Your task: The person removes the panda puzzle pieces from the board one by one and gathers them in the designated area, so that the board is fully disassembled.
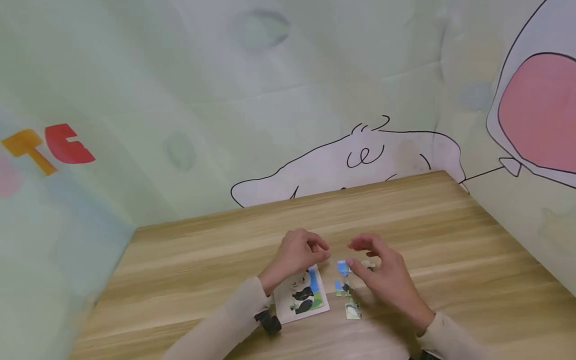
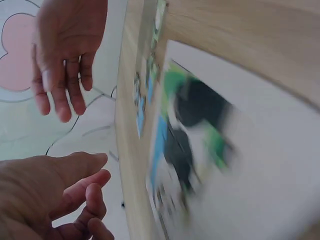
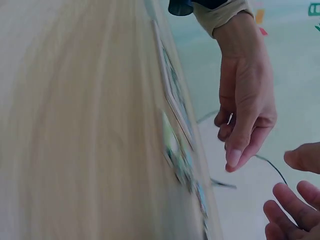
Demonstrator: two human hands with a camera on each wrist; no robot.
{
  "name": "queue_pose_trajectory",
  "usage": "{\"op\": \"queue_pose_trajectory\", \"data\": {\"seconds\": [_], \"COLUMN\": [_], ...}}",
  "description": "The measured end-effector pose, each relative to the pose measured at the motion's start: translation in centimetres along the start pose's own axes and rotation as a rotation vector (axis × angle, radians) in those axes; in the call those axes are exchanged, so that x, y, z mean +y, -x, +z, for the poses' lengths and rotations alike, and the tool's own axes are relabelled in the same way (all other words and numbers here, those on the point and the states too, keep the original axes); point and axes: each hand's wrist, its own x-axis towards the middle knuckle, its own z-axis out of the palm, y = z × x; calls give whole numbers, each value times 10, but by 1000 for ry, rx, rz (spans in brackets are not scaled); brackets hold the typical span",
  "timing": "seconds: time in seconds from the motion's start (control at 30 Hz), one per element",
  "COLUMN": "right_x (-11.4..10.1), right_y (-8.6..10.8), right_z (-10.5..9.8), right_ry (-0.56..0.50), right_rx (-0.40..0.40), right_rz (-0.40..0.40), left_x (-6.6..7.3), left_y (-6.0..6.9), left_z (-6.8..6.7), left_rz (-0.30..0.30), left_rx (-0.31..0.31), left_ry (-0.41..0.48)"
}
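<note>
My left hand hovers above the far edge of a white-bordered panda picture board, holding nothing visible. In the left wrist view this hand has its thumb and index tips close together, the other fingers bent. My right hand is raised over loose puzzle pieces, fingers spread and slightly bent, with nothing in its grasp. To the board's right lie a blue piece, a piece with blue and black and a green and white piece. Another piece is partly hidden by the right hand.
The wooden table meets a pale printed backdrop along its far and side edges. A dark wrist strap sits by the left sleeve, close to the board's near left corner.
</note>
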Motion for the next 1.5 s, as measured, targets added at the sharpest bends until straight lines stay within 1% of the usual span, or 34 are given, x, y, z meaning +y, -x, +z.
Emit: {"op": "queue_pose_trajectory", "data": {"seconds": [0.1,0.2,0.3,0.4,0.5,0.6,0.7,0.73,0.83,0.93,1.0,1.1,1.2,1.3,1.37,1.5], "right_x": [-3,-7,-9,-10,-13,-16,-18,-19,-21,-23,-23,-24,-23,-21,-21,-20], "right_y": [2,4,3,0,-1,0,6,7,6,-1,-6,-6,0,6,10,15], "right_z": [19,35,47,55,62,67,69,69,64,56,50,43,38,35,34,33], "right_ry": [-34,-55,-65,-52,-11,25,19,18,25,41,51,70,92,94,89,88], "right_rx": [-128,-262,-362,-416,-433,-418,-410,-410,-401,-382,-365,-349,-333,-333,-335,-334], "right_rz": [-35,-65,-62,-25,5,3,18,21,33,19,12,18,50,83,90,80], "left_x": [-14,-25,-30,-30,-30,-30,-30,-29,-25,-18,-13,-6,-1,2,2,2], "left_y": [23,45,61,69,71,72,76,76,72,62,56,51,51,53,55,57], "left_z": [-15,-20,-18,-14,-13,-13,-12,-12,-13,-17,-19,-18,-12,-6,-3,1], "left_rz": [-58,-92,-70,-46,-50,-72,-111,-115,-110,-70,-55,-51,-71,-86,-99,-118], "left_rx": [15,10,16,36,39,22,7,3,2,20,32,15,-20,-41,-48,-60], "left_ry": [-25,-66,-126,-184,-178,-143,-94,-83,-68,-81,-89,-90,-71,-46,-23,41]}}
